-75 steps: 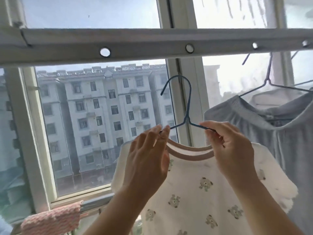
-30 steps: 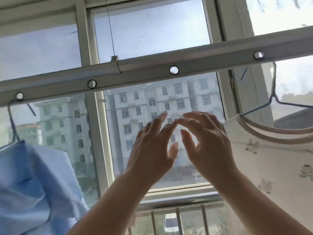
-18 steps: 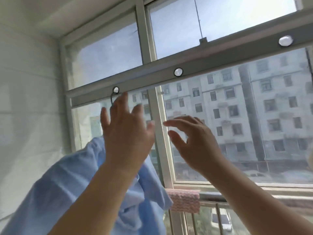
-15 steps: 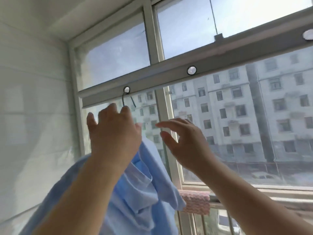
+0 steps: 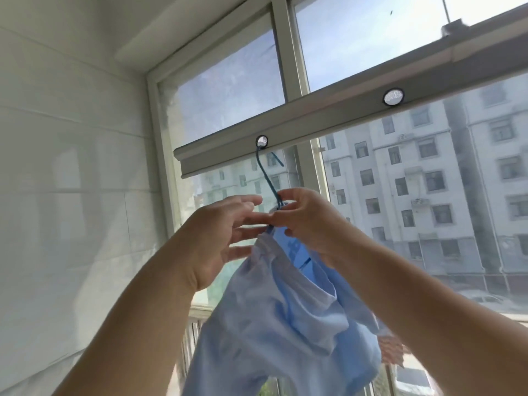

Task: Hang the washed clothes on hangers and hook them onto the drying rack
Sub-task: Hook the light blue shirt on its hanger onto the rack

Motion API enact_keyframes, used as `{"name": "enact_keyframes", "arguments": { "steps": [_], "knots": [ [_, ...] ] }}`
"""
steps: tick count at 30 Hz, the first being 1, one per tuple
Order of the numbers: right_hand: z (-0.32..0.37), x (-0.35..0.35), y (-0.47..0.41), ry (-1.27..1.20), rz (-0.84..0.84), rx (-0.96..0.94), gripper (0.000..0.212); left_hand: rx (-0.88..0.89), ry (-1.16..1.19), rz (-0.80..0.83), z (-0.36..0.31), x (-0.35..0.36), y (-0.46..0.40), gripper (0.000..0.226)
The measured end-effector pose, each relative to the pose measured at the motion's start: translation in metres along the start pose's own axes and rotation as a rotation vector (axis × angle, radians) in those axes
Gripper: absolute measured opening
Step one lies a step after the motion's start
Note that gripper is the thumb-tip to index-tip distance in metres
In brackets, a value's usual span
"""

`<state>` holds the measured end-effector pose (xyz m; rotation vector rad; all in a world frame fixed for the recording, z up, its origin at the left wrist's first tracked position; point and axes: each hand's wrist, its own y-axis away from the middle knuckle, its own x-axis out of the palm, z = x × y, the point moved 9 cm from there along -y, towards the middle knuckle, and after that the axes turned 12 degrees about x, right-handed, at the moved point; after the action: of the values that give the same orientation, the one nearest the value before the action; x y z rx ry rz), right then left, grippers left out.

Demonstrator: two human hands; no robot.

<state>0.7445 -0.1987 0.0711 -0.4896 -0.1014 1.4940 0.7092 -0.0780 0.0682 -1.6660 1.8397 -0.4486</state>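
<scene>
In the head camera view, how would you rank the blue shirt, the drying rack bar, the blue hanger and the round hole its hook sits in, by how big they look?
1. blue shirt and drying rack bar: too alike to rank
2. blue hanger, only partly visible
3. round hole

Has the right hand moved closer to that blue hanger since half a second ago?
Yes. The right hand has closed leftward onto the blue hanger, below its hole in the drying rack bar.

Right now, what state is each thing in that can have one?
blue hanger: hooked through the endmost hole of the rack.
drying rack bar: next hole along is empty.
blue garment: on the hanger, bunched.
left hand: fingers straight, at the hanger neck.
right hand: fingers pinching the hanger neck.
</scene>
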Motion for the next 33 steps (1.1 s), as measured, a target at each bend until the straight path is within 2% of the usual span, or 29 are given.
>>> {"name": "enact_keyframes", "arguments": {
  "steps": [3, 7, 13, 16, 23, 25, 27, 30, 33],
  "knots": [
    [0.004, -0.009, -0.002, -0.072, -0.026, 0.01, 0.044, 0.024, 0.12, -0.041, 0.003, -0.001, -0.004, 0.028],
    [0.024, -0.02, 0.003, -0.077, -0.054, -0.065, 0.042, 0.068, 0.17, -0.051, 0.001, 0.006, -0.009, 0.027],
    [0.033, -0.03, 0.02, 0.015, 0.031, -0.16, 0.031, 0.084, 0.074, 0.005, 0.007, 0.024, -0.007, 0.023],
    [0.045, -0.041, 0.022, 0.047, 0.013, -0.216, 0.026, 0.073, 0.048, 0.002, 0.014, 0.033, -0.006, 0.02],
    [0.056, -0.071, 0.035, -0.074, 0.038, -0.269, 0.032, 0.098, 0.094, 0.01, 0.008, 0.057, -0.001, 0.021],
    [0.041, -0.079, 0.038, -0.072, 0.031, -0.212, 0.031, 0.119, 0.045, -0.008, 0.008, 0.06, 0.001, 0.017],
    [0.02, -0.086, 0.039, -0.05, 0.025, -0.121, 0.026, 0.173, -0.028, -0.097, 0.008, 0.056, 0.001, 0.018],
    [-0.011, -0.092, 0.047, 0.038, 0.095, -0.01, 0.007, 0.326, -0.224, -0.257, -0.002, 0.053, 0.007, 0.018],
    [-0.039, -0.092, 0.058, 0.23, 0.163, 0.002, 0.002, 0.429, -0.378, -0.214, -0.01, 0.072, 0.016, 0.016]
  ]
}}
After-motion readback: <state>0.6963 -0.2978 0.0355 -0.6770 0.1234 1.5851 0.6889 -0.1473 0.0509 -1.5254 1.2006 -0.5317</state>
